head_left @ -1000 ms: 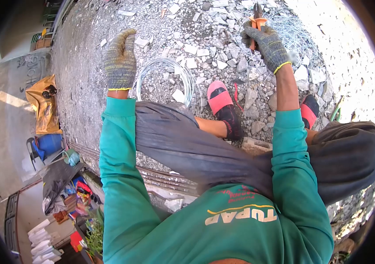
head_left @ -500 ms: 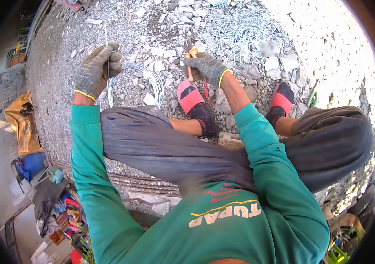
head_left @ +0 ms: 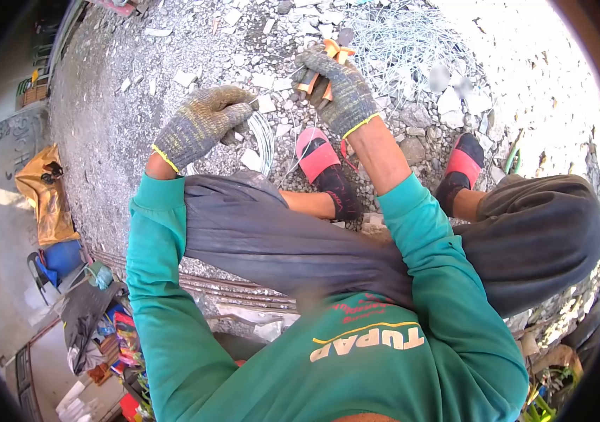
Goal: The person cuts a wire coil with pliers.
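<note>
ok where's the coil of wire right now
In the head view, the coil of wire stands on the gravel just left of centre, under the gloved left hand that grips it, beside the pink sandal.

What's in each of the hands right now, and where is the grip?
The right hand grips orange-handled pliers by the handles. The left hand is closed at the rim of the wire coil; the exact grip cannot be told.
</note>
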`<move>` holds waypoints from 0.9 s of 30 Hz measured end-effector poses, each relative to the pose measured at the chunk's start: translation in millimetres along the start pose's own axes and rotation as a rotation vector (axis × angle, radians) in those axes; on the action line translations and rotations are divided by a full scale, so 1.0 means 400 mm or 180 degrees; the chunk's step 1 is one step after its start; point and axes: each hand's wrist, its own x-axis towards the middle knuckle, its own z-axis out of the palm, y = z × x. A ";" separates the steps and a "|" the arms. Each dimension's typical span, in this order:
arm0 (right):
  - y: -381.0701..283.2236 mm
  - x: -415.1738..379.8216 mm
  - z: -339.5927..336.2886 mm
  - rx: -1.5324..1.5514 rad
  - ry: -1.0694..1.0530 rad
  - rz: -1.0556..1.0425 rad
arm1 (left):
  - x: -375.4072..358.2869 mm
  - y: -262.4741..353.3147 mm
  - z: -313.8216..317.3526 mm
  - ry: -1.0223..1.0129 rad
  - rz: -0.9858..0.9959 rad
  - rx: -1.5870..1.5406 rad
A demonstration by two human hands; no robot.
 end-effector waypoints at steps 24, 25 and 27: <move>0.061 -0.133 0.201 -0.4301 -0.0520 -0.1392 | -0.051 0.018 -0.014 0.1721 0.0843 -0.0455; 0.063 -0.136 0.202 -0.4270 -0.0486 -0.1566 | -0.052 0.017 -0.015 0.1724 0.0852 -0.0454; 0.062 -0.139 0.205 -0.4304 -0.0479 -0.1551 | -0.055 0.014 -0.017 0.1698 0.0760 -0.0315</move>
